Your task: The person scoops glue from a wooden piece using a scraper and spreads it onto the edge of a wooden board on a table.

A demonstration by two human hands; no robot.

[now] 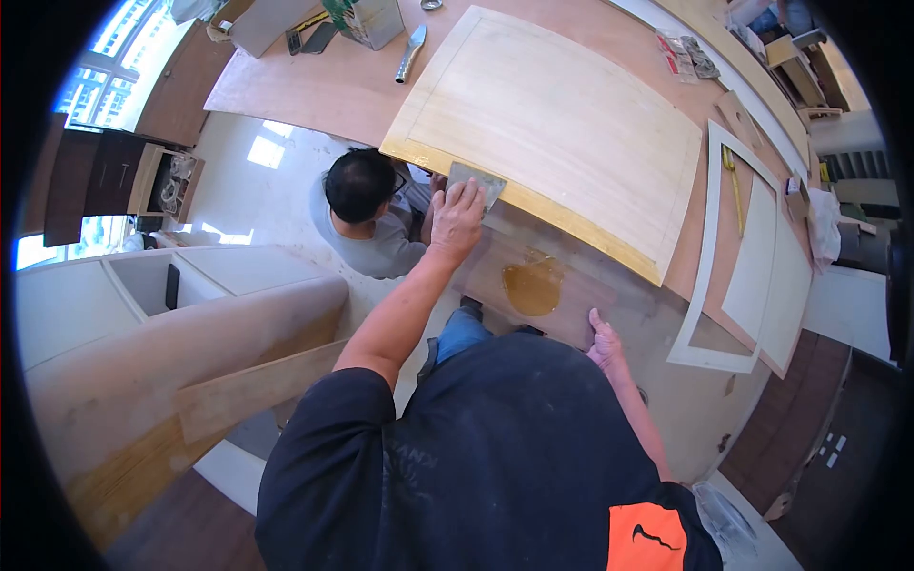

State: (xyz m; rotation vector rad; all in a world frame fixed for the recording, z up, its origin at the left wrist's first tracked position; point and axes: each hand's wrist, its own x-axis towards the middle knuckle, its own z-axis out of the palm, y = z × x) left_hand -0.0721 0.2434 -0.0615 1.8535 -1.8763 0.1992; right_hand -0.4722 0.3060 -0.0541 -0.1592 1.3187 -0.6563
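My left hand (457, 221) is closed on a flat grey scraper (482, 181), whose blade lies at the front edge of a pale wooden panel (562, 124). A yellowish, glossy strip (581, 231) runs along that edge. Lower down, my right hand (603, 341) grips the right end of a thin board (486, 262), held below the panel's edge. On this board sits a puddle of amber glue (531, 285). The panel rests on a reddish-brown table (295, 100).
A person (367, 205) crouches at the table's front, close to my left hand. A trowel (411, 54) and a tin (367, 21) are at the back left. To the right lie a white frame (706, 243) and a yellow tape measure (731, 176). A curved panel (181, 352) stands at left.
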